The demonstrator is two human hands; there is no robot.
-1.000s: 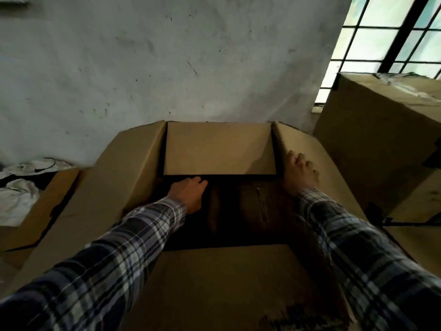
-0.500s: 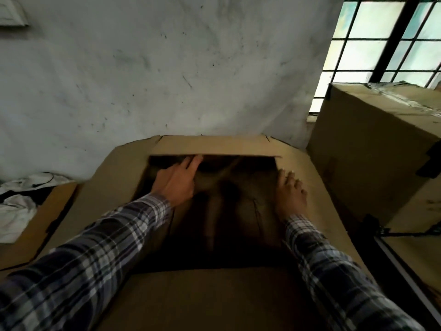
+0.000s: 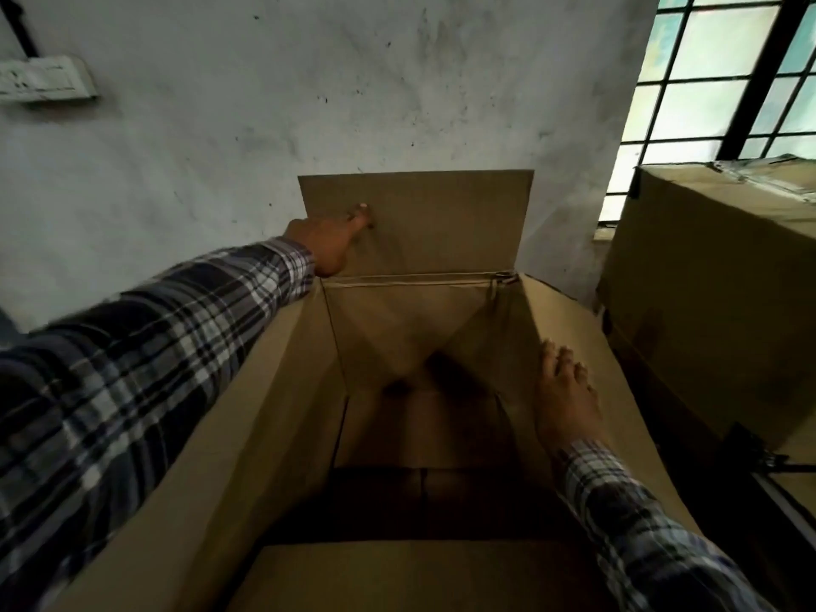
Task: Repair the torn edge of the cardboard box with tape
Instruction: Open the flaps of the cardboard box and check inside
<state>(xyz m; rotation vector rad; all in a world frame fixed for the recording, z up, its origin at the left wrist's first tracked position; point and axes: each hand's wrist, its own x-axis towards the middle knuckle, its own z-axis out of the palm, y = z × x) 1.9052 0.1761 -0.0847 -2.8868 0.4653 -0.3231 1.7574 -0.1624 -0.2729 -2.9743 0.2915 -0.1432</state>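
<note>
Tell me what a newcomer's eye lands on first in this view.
First, the big open cardboard box filling the centre, its far flap standing upright against the grey wall. The left hand presses on that flap while the right hand lies flat on the box's right side. A second box stands at right under the barred window.

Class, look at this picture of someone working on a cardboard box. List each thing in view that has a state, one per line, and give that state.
cardboard box: open, nothing visible inside.
far flap: raised upright.
right flap: folded outward.
left hand: fingers extended, pressing the far flap.
right hand: flat, resting on the right flap.
second box: closed, taped on top.
</note>
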